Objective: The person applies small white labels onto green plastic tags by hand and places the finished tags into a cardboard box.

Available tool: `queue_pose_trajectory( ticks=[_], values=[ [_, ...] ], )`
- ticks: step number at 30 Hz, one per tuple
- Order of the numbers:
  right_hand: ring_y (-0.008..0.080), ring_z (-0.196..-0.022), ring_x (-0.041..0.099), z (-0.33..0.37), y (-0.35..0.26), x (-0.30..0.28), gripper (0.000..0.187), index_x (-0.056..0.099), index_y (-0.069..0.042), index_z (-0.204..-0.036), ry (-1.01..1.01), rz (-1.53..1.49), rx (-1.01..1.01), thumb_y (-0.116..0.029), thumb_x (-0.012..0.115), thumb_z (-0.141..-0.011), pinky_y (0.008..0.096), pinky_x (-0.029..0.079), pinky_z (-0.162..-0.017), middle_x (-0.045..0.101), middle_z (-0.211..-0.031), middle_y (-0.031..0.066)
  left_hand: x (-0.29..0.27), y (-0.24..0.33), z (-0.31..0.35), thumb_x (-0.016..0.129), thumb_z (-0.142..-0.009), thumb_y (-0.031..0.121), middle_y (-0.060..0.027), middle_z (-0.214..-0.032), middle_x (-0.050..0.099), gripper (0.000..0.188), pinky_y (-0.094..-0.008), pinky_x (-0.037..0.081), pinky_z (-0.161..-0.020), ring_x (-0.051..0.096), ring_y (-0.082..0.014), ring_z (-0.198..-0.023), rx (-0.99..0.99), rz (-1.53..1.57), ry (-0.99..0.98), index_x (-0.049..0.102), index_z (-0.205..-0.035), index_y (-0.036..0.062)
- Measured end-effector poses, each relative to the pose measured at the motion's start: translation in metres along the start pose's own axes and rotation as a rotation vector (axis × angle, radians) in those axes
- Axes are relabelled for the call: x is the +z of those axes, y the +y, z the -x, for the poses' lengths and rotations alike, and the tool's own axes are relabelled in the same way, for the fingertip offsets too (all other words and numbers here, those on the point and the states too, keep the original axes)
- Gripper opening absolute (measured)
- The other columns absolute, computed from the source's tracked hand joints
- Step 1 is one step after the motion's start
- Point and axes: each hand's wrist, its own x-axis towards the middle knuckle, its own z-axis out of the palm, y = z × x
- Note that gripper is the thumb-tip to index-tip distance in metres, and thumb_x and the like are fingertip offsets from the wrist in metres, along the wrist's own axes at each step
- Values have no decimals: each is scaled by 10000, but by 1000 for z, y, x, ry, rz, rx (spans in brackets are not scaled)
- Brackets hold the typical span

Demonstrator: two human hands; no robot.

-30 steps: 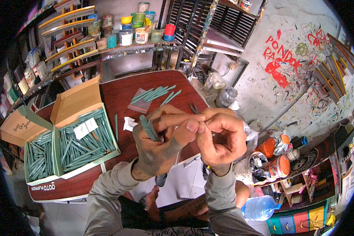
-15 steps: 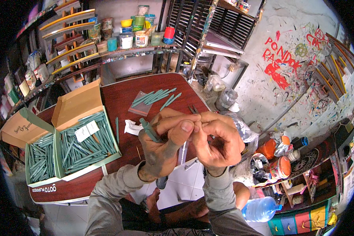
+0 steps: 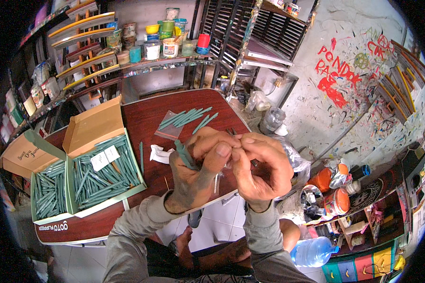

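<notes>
My left hand (image 3: 198, 172) is raised over the near right part of the table, closed, with a dark green stick-like piece (image 3: 184, 154) between thumb base and index finger. Against its fingertips, my right hand (image 3: 265, 167) is closed in a pinch. Whatever the joined fingertips grip is hidden or too small to make out. Just beyond my hands, several slim green tapered sticks (image 3: 186, 118) lie on and beside a clear plastic bag (image 3: 166, 133). A crumpled white wrapper (image 3: 160, 154) is left of my left hand.
Two open cardboard boxes full of green sticks, a larger one (image 3: 136, 187) and a smaller one (image 3: 37, 218), stand on the left of the dark red table (image 3: 141, 111). Paint pots (image 3: 152, 50) line the back shelf. A blue water bottle (image 3: 312, 251) lies low at right.
My right hand has shifted slightly right and up, its fingers a little more rounded. My left hand keeps the green piece and has moved only slightly.
</notes>
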Motion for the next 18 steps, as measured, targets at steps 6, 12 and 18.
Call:
queue_pose_trajectory(
  ticks=[6, 12, 18],
  values=[
    [184, -727, 686, 0, 3, -4, 125, 677, 30, -898, -55, -181, 279, 52, 743, -795, 254, 524, -611, 715, -850, 141, -29, 15, -27, 763, -842, 131, -64, -849, 709, 131, -274, 459, -537, 628, -139, -641, 285, -521, -194, 731, -943, 54],
    [105, -673, 646, 8, -8, 1, 70, 615, 38, -984, -104, -292, 573, 5, 641, -928, 232, 517, -622, 701, -826, 98, -36, 15, -35, 815, -748, 119, -46, -795, 719, 174, -290, 489, -531, 667, -171, -618, 405, -639, -218, 737, -900, 86],
    [141, -702, 652, -3, -13, -3, 154, 598, 67, -1107, -238, -538, 627, -24, 575, -985, 262, 541, -650, 710, -943, 152, -43, 30, -36, 763, -829, 124, -57, -809, 717, 99, -250, 531, -606, 673, -115, -710, 24, -402, -183, 727, -877, 45]
  ],
)
